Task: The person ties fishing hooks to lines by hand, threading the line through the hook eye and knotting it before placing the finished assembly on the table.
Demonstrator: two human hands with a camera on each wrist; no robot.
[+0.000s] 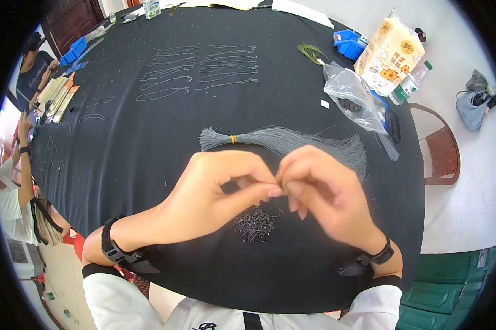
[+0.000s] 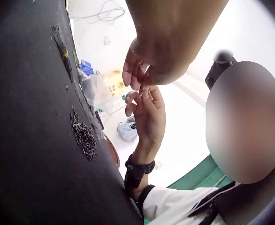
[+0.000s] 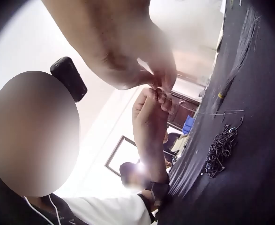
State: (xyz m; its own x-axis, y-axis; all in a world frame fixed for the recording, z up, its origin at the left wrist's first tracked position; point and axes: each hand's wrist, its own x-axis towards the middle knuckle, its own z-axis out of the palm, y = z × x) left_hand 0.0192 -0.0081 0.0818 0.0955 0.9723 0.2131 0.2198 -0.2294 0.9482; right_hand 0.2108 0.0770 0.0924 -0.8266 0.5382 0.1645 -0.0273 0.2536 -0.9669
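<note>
Thumb and fingers pinched together, the left hand [image 1: 212,184] meets the right hand [image 1: 333,195] at the fingertips above a black cloth. A thin strand [image 3: 207,112] trails from the joined fingertips in the right wrist view; both hands pinch it, though the fingers hide the held part. Below them lies a tangled pile of small dark pieces [image 1: 254,226], hook-like in the right wrist view. Beyond the hands, a bundle of grey strands [image 1: 292,141] is tied by a yellow band [image 1: 233,139].
Looped grey cords [image 1: 168,71] lie in two columns farther back. At the right are a plastic bag [image 1: 352,96], tissue pack [image 1: 388,58], bottle [image 1: 410,82] and blue bin [image 1: 348,44]. A chair [image 1: 440,146] stands beside the table; people are at the left.
</note>
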